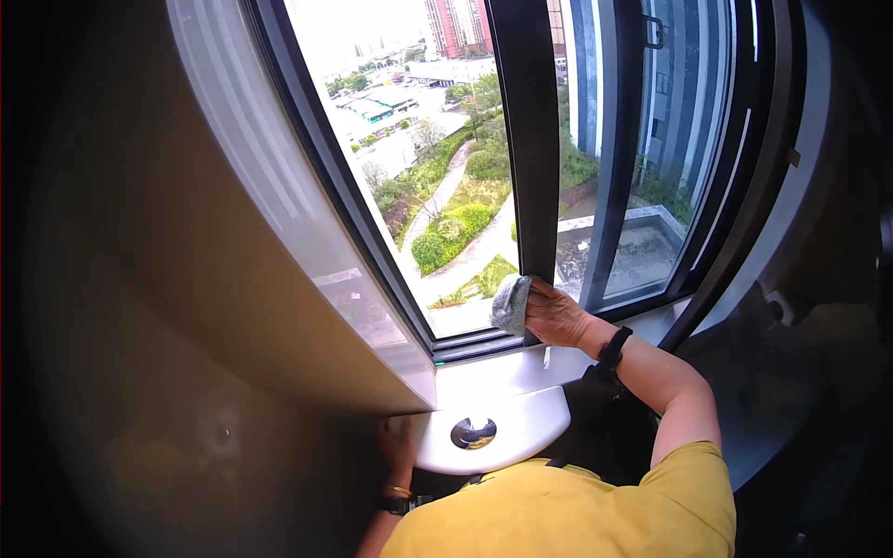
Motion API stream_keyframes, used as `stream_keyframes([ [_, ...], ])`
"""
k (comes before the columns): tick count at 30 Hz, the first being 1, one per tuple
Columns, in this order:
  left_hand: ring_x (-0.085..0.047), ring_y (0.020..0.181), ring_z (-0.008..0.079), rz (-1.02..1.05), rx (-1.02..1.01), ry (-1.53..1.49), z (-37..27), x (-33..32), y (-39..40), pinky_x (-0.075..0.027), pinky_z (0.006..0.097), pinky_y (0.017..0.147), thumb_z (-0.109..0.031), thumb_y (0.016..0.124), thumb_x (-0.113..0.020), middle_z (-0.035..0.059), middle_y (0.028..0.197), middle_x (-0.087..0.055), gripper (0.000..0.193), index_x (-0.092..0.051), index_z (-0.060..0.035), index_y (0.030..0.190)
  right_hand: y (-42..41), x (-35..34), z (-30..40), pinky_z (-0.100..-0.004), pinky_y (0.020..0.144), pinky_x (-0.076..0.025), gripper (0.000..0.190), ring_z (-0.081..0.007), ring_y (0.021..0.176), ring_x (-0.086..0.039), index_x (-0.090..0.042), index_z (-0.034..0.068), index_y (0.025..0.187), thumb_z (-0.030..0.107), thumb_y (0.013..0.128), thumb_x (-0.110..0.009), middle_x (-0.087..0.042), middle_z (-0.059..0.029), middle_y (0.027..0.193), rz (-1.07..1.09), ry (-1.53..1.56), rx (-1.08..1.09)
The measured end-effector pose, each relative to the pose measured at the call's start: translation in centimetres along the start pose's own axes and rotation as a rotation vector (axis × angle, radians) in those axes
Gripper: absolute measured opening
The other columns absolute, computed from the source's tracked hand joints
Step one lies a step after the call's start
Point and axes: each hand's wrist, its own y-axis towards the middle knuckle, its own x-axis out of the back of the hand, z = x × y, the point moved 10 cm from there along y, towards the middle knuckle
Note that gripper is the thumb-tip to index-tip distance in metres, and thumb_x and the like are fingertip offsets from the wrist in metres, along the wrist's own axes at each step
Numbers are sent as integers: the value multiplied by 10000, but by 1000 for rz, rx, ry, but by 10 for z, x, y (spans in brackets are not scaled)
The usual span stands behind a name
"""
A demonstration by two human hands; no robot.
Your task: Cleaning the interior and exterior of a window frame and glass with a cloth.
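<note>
My right hand (556,317) grips a grey cloth (511,305) at the lower part of the dark upright window frame (534,167). The cloth is bunched and reaches past the frame's left edge, over the window pane (446,230). Below the sill is a white toilet cistern (520,425) with a round chrome flush button (474,433) on top. My left hand (398,446) is at the cistern's left end, close to the wall. Shadow partly hides its fingers, and whether they grip the edge is unclear.
A pale window sill (488,373) runs behind the cistern. The tiled wall (230,300) stands close on the left. Right of the upright, another dark-framed pane (649,244) has a handle (653,32) high up. Outside, far below, lies a garden with paths (460,230).
</note>
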Motion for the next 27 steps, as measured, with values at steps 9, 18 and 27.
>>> stream_keyframes([
  [9, -537, 1209, 383, -62, -208, -40, -11, 22, 29, -396, 436, 1055, -397, 923, -663, 266, 1232, -586, 611, -518, 83, 1273, -22, 4, -29, -406, 1239, -140, 425, -161, 1338, -451, -637, 174, 1246, 145, 834, -538, -581, -14, 1319, -55, -35, -120],
  [18, -614, 1092, 383, -65, -122, 342, -42, 32, 21, -476, 451, 946, -431, 883, -687, 232, 1161, -635, 573, -583, 37, 1195, -43, -14, -22, -428, 1205, -237, 334, -204, 1284, -516, -698, 151, 1134, 67, 835, -577, -639, -27, 1239, -60, 157, -187],
  [27, -598, 1099, 399, -83, -268, 33, -24, 16, 23, -464, 453, 957, -379, 875, -710, 245, 1185, -610, 564, -554, 23, 1238, 22, -69, -34, -302, 835, -502, 231, -216, 934, -656, -641, 11, 1160, 65, 940, -600, -691, -111, 1016, -254, 1297, -956],
])
